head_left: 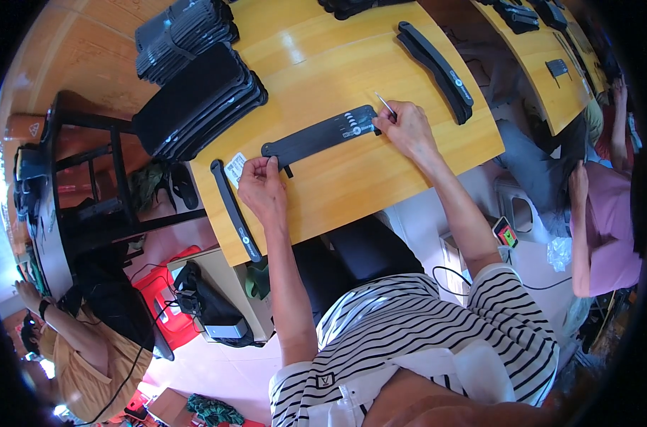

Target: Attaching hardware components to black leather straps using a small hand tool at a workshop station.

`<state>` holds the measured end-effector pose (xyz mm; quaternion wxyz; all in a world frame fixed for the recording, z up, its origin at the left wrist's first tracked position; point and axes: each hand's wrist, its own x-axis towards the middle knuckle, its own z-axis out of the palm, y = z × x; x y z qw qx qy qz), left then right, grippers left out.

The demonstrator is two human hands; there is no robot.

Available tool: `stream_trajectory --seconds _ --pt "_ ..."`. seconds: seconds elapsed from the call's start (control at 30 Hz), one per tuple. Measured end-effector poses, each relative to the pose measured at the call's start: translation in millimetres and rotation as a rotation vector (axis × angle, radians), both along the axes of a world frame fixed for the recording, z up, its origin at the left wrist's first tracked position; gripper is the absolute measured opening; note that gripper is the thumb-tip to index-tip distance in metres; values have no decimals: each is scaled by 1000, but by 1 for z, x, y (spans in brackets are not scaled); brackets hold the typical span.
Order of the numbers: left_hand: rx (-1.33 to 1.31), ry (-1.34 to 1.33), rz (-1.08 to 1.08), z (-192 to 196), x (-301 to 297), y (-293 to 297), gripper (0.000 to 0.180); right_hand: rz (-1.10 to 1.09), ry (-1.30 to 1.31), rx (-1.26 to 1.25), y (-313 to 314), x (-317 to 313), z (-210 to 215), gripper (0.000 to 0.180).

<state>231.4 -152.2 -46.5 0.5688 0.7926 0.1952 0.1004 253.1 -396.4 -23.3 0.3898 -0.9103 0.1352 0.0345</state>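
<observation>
A long flat black strap (316, 135) with small white markings lies across the wooden table (380, 178). My left hand (261, 186) pinches its near-left end, next to a small white label card (235, 168). My right hand (403, 127) rests on the strap's other end and holds a thin metal tool (385, 104), tweezers or a pick, pointing away from me. Another narrow black strap (234, 209) lies by the table's left edge, just left of my left hand.
Two stacks of black pieces (195, 99) sit at the table's far left. A curved pair of black straps (437, 65) lies to the far right. A second table (544, 57) stands beyond, with a person in pink (608, 228) seated right. Another person (81, 356) sits lower left.
</observation>
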Motion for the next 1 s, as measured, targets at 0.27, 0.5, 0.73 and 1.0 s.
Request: stream_trajectory --seconds 0.27,0.5,0.73,1.0 --pt "80 -48 7 -1 -1 -5 8 2 19 -14 -2 1 0 16" --pt "117 -68 2 -7 -1 -1 7 -8 24 -14 1 2 0 17" --pt "87 -102 10 -11 1 -2 9 -8 24 -19 -1 1 0 18" --pt "121 -39 3 -5 -1 4 10 12 -37 -6 -3 0 -6 17"
